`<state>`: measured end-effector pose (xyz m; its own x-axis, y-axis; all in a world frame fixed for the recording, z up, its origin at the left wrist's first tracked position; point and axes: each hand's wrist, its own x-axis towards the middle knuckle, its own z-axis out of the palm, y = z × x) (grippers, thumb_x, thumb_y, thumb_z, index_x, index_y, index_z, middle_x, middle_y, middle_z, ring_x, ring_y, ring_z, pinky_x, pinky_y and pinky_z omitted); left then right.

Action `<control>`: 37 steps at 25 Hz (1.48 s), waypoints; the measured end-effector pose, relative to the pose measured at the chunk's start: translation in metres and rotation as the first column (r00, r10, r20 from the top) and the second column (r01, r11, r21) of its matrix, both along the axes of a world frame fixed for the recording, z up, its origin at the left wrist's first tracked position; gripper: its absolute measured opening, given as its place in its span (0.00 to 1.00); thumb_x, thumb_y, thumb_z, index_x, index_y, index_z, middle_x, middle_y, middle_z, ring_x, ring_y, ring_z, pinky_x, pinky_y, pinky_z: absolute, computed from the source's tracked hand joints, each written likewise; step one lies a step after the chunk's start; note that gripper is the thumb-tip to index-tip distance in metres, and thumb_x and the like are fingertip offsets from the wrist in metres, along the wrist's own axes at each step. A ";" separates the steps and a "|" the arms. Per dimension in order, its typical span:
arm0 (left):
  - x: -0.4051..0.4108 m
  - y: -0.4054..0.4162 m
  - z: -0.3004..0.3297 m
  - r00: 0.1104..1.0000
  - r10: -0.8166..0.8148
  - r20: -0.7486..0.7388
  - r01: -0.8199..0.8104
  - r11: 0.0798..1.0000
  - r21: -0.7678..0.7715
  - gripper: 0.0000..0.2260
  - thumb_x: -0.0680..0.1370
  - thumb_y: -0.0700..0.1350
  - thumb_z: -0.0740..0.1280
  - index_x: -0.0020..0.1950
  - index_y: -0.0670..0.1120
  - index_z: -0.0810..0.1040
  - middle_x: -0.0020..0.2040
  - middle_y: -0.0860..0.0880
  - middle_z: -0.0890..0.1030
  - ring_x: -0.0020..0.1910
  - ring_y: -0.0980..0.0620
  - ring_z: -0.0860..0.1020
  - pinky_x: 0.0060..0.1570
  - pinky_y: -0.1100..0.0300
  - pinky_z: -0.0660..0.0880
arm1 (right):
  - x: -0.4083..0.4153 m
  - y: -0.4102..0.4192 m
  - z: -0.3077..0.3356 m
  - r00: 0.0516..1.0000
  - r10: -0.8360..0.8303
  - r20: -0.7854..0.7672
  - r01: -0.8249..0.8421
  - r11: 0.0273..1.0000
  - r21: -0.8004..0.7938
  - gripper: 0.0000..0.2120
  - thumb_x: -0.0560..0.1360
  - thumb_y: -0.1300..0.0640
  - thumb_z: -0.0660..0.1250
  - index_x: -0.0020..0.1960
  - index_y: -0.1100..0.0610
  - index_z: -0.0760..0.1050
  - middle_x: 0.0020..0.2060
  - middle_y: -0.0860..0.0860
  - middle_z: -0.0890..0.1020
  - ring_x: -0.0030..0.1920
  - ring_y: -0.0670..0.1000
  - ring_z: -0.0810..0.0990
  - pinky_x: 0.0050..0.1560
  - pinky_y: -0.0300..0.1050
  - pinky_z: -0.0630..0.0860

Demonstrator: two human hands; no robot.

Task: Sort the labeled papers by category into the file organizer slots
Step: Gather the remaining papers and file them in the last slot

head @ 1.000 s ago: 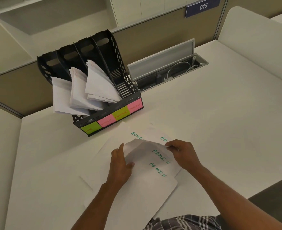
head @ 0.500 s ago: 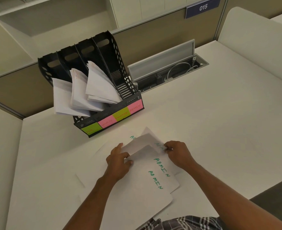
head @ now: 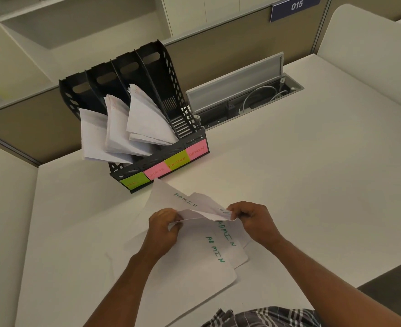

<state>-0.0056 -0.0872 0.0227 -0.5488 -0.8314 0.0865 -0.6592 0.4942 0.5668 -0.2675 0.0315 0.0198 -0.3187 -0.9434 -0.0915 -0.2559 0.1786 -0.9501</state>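
On the white desk (head: 312,185), left hand (head: 163,228) and right hand (head: 253,220) pinch the fanned ADMIN papers (head: 194,210) before the file organizer (head: 152,119), so squaring their edges first should ease them into the empty rightmost slot labelled ADMIN (head: 196,149)

Several white papers (head: 194,263) marked ADMIN in green lie fanned and overlapping on the worktop just in front of the organizer, the top sheets lifted and crumpled at their upper edge. The black four-slot file organizer (head: 161,67) stands behind them, tilted back, with green and pink labels; its three left slots hold drooping white sheets, while the ADMIN slot at the right is empty.
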 end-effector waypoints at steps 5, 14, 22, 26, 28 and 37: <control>0.003 -0.001 -0.009 0.992 0.085 -0.094 -0.071 0.988 0.140 0.15 0.73 0.36 0.71 0.57 0.49 0.76 0.50 0.51 0.81 0.50 0.50 0.79 0.54 0.48 0.78 | -0.008 -0.006 -0.001 0.998 -0.065 0.019 0.061 0.984 0.165 0.13 0.75 0.68 0.66 0.40 0.52 0.80 0.49 0.49 0.85 0.49 0.51 0.83 0.39 0.28 0.73; 0.031 -0.044 -0.007 0.850 0.165 0.500 -0.281 0.945 0.167 0.45 0.64 0.67 0.74 0.76 0.55 0.60 0.80 0.44 0.52 0.79 0.43 0.52 0.73 0.42 0.57 | -0.014 -0.004 0.026 0.999 -0.019 0.033 -0.004 0.814 0.580 0.32 0.73 0.48 0.73 0.72 0.50 0.62 0.55 0.51 0.76 0.51 0.53 0.80 0.43 0.43 0.75; 0.051 -0.043 -0.004 0.735 0.032 0.677 -0.237 0.948 0.212 0.54 0.63 0.71 0.71 0.79 0.50 0.49 0.76 0.44 0.55 0.75 0.42 0.56 0.68 0.44 0.66 | 0.012 0.040 0.012 0.858 -0.298 0.419 -0.036 0.777 0.628 0.38 0.70 0.71 0.73 0.73 0.53 0.59 0.55 0.57 0.79 0.48 0.59 0.85 0.36 0.50 0.83; 0.045 -0.025 -0.005 0.728 0.148 0.669 -0.351 0.919 0.178 0.53 0.65 0.70 0.70 0.80 0.49 0.47 0.74 0.43 0.58 0.73 0.42 0.59 0.65 0.44 0.69 | 0.031 0.039 -0.004 0.558 -0.535 0.634 0.271 0.840 0.470 0.21 0.76 0.67 0.69 0.67 0.60 0.69 0.55 0.62 0.82 0.54 0.64 0.83 0.54 0.67 0.79; 0.045 -0.017 -0.004 0.720 0.234 0.654 -0.445 0.878 0.176 0.55 0.66 0.70 0.70 0.80 0.47 0.46 0.74 0.41 0.59 0.73 0.40 0.60 0.65 0.43 0.70 | 0.030 0.037 -0.004 0.404 -0.503 0.764 0.230 0.864 0.447 0.20 0.78 0.55 0.69 0.66 0.60 0.70 0.57 0.61 0.83 0.58 0.64 0.81 0.60 0.66 0.76; 0.036 0.007 -0.001 0.736 0.513 0.442 -0.657 0.699 0.282 0.42 0.75 0.62 0.67 0.79 0.40 0.55 0.75 0.39 0.65 0.71 0.39 0.68 0.67 0.47 0.68 | 0.068 0.030 -0.004 0.834 -0.177 0.522 0.002 0.948 0.317 0.25 0.78 0.63 0.65 0.73 0.52 0.66 0.63 0.51 0.79 0.60 0.54 0.80 0.61 0.58 0.77</control>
<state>0.0300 -0.0800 0.0221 0.1277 -0.9060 -0.4036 -0.9029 -0.2746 0.3308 -0.1990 0.0612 0.0161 -0.2173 -0.8142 -0.5383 0.3106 0.4652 -0.8289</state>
